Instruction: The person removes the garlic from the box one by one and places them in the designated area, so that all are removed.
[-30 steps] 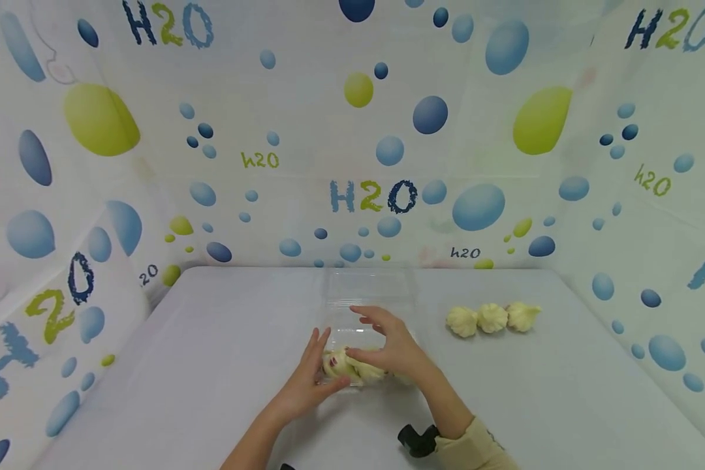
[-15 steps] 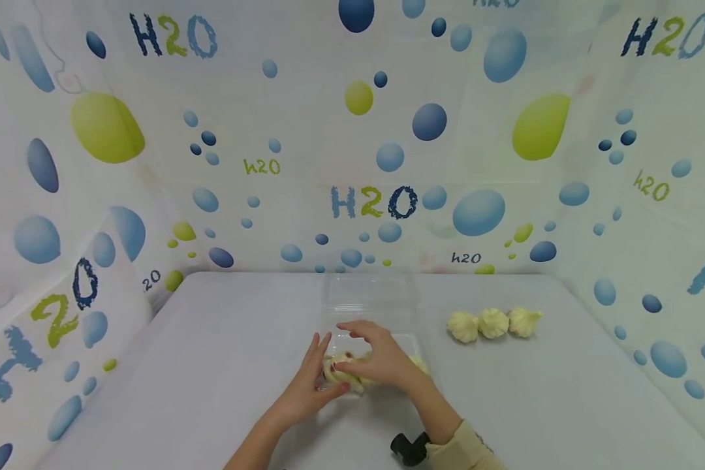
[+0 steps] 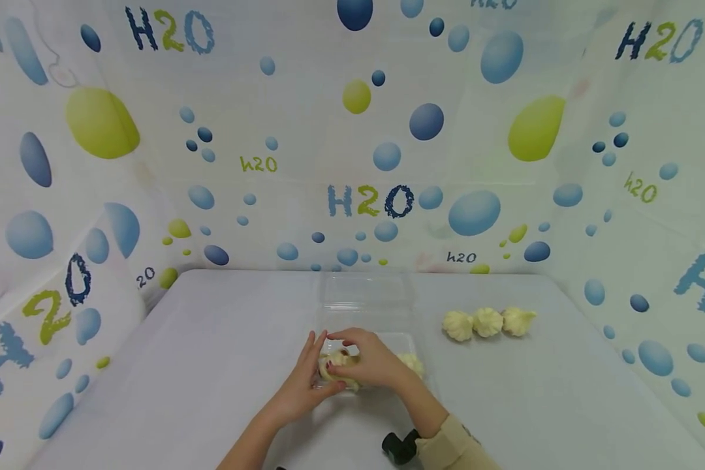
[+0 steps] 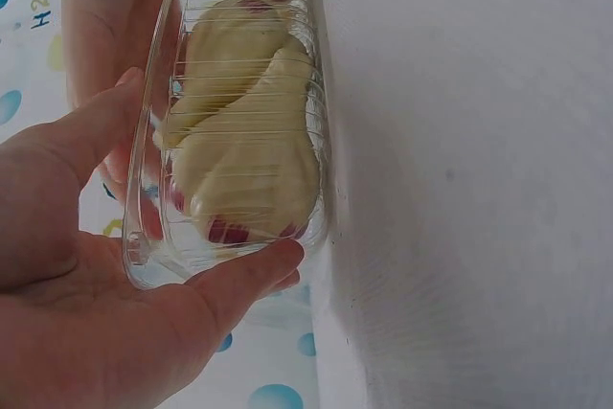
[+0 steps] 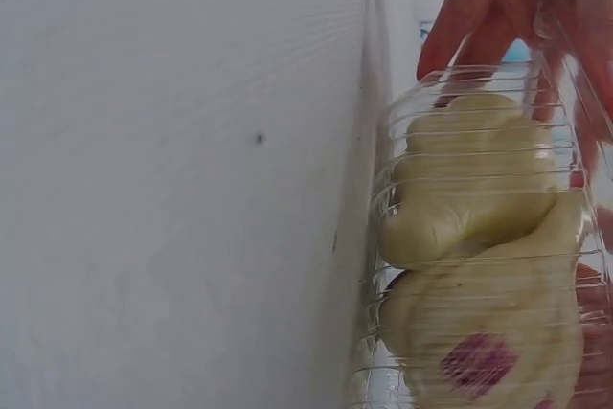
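A clear plastic container (image 3: 396, 335) lies open near the table's front, its lid (image 3: 365, 287) folded back. Inside are pale garlic bulbs (image 4: 254, 165) with purple patches and twisted necks. My left hand (image 3: 296, 395) grips the container's left end, thumb on the near wall and fingers on the far side. My right hand (image 3: 373, 362) reaches into the container from above, its thumb and fingers curved round the leftmost bulb (image 3: 337, 358). Another bulb (image 3: 411, 363) shows beyond the right wrist, at the right end. The right wrist view shows bulbs (image 5: 479, 170) through the ribbed wall.
Three more garlic bulbs stand in a row on the table at the right: a left one (image 3: 458, 326), a middle one (image 3: 488, 322) and a right one (image 3: 517, 321). A black device (image 3: 399, 448) sits by the right sleeve (image 3: 452, 444). A patterned backdrop (image 3: 294, 215) encloses the white table (image 3: 229, 326).
My right hand has moved left and slightly down over the container, towards the left end, uncovering the right-end bulb. My left hand has stayed at the container's left end.
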A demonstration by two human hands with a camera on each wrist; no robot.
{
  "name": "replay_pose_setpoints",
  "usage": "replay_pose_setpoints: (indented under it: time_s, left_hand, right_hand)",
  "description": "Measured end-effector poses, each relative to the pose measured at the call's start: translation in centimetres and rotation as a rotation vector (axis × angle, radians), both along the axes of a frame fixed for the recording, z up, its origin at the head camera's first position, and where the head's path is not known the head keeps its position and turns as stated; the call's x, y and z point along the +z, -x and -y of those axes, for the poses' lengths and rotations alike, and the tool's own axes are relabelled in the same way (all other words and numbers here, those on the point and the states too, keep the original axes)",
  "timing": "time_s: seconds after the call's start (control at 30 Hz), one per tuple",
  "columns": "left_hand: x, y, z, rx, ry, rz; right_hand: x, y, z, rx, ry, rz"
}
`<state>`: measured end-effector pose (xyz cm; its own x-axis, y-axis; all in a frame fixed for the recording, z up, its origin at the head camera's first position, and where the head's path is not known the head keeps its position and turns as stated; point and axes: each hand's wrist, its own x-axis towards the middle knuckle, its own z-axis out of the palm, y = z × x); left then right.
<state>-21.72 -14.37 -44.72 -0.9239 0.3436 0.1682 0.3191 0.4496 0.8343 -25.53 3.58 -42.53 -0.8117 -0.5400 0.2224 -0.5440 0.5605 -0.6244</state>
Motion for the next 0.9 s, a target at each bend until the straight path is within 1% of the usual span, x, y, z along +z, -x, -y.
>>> replay_pose_setpoints:
  time_s: [0.23, 0.4, 0.47, 0.57, 0.7, 0.9]
  left_hand:
    - [0.2, -0.1, 0.0, -0.008, -0.007, 0.015]
    - [0.1, -0.1, 0.1, -0.012, -0.015, 0.016]
    - [0.1, -0.1, 0.1, -0.012, -0.021, 0.013]
    - [0.1, -0.1, 0.0, -0.013, -0.029, 0.012]
    - [0.0, -0.2, -0.1, -0.02, -0.036, 0.019]
    - [-0.1, -0.1, 0.0, -0.019, -0.03, 0.002]
  right_hand:
    - [-0.2, 0.7, 0.5, 0.014, -0.131, -0.024]
    - [-0.2, 1.2, 1.0, 0.0, -0.262, -0.041]
    - [-0.2, 1.3, 1.2, -0.01, -0.291, -0.039]
    - [-0.2, 1.4, 1.2, -0.031, -0.296, -0.015]
    - [-0.4, 1.4, 1.1, -0.047, -0.27, 0.012]
    - [-0.5, 1.5, 0.7, -0.036, -0.165, 0.003]
